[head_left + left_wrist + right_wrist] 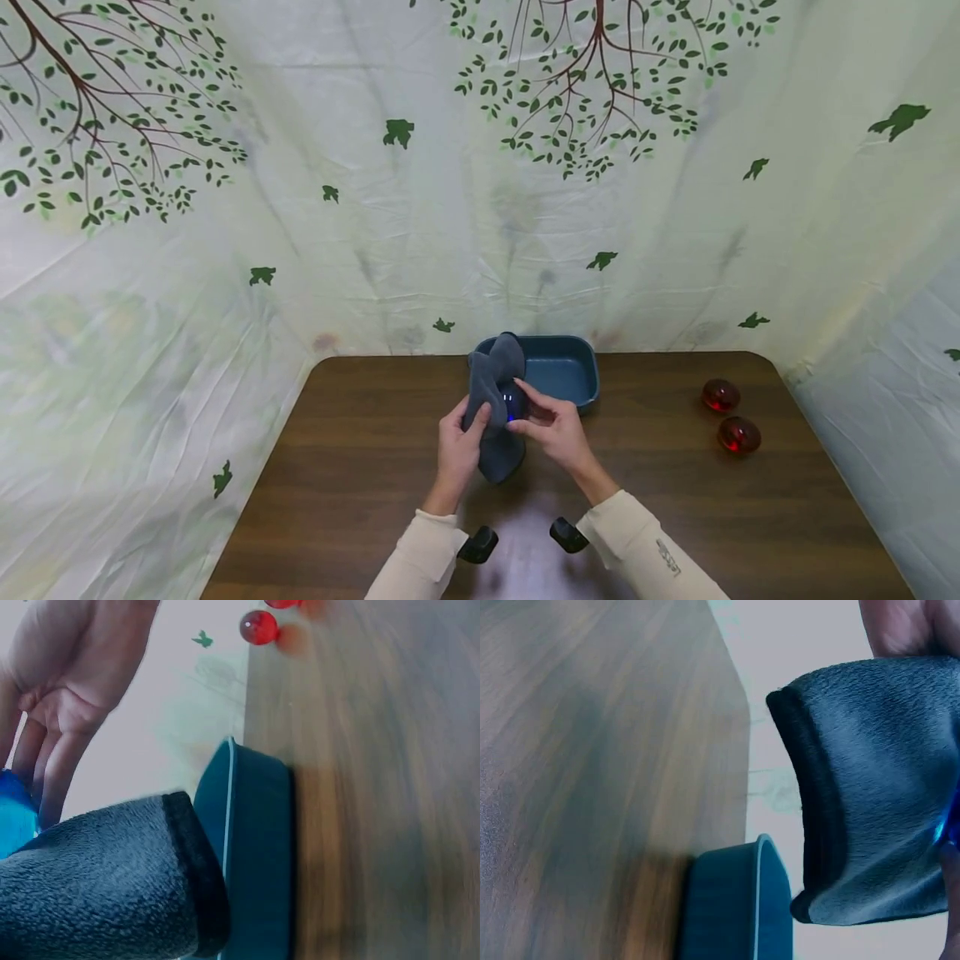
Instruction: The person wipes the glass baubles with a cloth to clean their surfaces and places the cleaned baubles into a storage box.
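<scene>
A blue glass ball is pinched between the thumb and fingers of my right hand, against a folded grey-blue cloth. My left hand grips that cloth from the left, thumb on its near face. Both are held up above the table, in front of a teal tray. In the left wrist view the cloth hangs beside the blue ball. The right wrist view shows the cloth large, with only a sliver of the ball at the edge.
Two red glass balls rest on the right of the brown wooden table. The tray stands at the table's back edge, near a leaf-patterned curtain. Black wrist devices sit below both hands.
</scene>
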`<state>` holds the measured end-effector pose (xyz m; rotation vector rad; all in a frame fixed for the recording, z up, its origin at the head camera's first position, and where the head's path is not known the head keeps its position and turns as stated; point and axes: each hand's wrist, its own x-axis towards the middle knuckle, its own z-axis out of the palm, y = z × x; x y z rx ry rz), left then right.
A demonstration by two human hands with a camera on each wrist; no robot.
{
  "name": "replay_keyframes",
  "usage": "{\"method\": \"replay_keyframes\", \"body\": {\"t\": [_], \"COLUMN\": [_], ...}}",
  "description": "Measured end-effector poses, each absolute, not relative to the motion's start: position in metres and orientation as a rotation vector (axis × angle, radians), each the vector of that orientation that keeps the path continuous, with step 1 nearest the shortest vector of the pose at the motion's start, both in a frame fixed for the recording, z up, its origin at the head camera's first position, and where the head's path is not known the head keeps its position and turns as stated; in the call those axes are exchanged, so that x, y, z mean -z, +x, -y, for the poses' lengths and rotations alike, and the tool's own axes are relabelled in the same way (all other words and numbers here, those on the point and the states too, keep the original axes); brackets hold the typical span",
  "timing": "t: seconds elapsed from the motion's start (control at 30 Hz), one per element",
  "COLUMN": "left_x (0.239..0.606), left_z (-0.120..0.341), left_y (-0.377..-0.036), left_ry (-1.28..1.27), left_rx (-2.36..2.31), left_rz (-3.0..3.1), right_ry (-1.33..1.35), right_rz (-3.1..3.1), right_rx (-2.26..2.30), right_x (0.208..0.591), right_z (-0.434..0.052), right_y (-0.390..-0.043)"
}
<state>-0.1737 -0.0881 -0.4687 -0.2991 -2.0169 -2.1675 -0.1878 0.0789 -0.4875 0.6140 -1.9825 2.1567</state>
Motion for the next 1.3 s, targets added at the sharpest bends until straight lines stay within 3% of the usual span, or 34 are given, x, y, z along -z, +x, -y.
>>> {"method": "replay_keyframes", "body": {"t": [0.17,0.57,0.9,1.3], "left_x": [0.476,0.482,0.479,0.481], "left_z": [0.084,0.083,0.078,0.077], "left_y": [-0.179,-0.177,-0.175,-0.174], "left_ry": [-0.22,-0.327,-0.105,-0.263], "left_rx": [2.219,2.191,2.269,2.278], "left_rz": [1.929,1.974,1.854,1.839], "right_ry": [0.777,0.333,0.71,0.284], "right_rz": [1.871,2.059,2.028,2.114], "right_rx": [-2.117,-2.226,-2.116,-2.216], "right_x": [0.492,0.48,0.483,0.478], "right_z": [-0.079,-0.075,-0.08,-0.075], "right_y": [-0.19,-0.186,-0.191,-0.186]}}
